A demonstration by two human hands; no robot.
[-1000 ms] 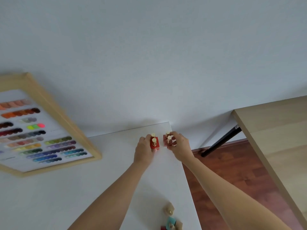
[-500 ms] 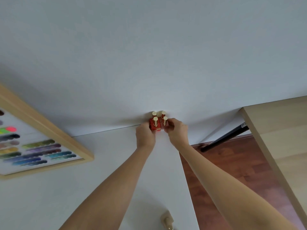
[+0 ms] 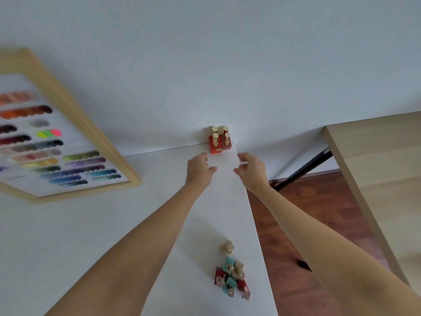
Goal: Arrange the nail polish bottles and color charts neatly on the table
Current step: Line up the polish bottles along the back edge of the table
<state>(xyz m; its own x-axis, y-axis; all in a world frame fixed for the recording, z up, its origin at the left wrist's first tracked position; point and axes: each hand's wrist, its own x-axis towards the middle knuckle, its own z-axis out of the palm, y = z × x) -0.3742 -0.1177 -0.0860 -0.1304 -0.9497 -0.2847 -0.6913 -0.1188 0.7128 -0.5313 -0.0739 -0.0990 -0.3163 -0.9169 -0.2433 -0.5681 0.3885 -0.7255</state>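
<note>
Item: four red square nail polish bottles with pale gold caps (image 3: 219, 142), standing upright in a tight two-by-two block at the far right corner of the white table (image 3: 79, 236), against the pale wall (image 3: 205, 53). Half a second ago both hands pressed this block from either side; now they have let go and drawn back toward the person, and the block stands free. Judged status: this group is placed, and the corner reads as its finished spot.

Left hand (image 3: 198, 169): just short of the block, not touching it, fingers loosely curled and half open, holding nothing.

Right hand (image 3: 250, 169): at the table's right edge, apart from the block, fingers spread and bent, holding nothing.

Item: a loose cluster of mixed bottles (image 3: 232, 277) near the right edge, close to the person, well apart from the red block. About seven can be counted: two or three teal, two or three dark red, and beige or tan ones; overlap makes the exact count uncertain. Several lie tipped. Judged status: still to be sorted.

Item: one colour chart in a light wooden frame (image 3: 68, 137), on the table at left, rows of swatches showing, set at an angle to the table edge. Judged status: may need squaring.

Other: one light wooden tabletop (image 3: 382, 179) to the right, over brown wood flooring (image 3: 307, 213).
</note>
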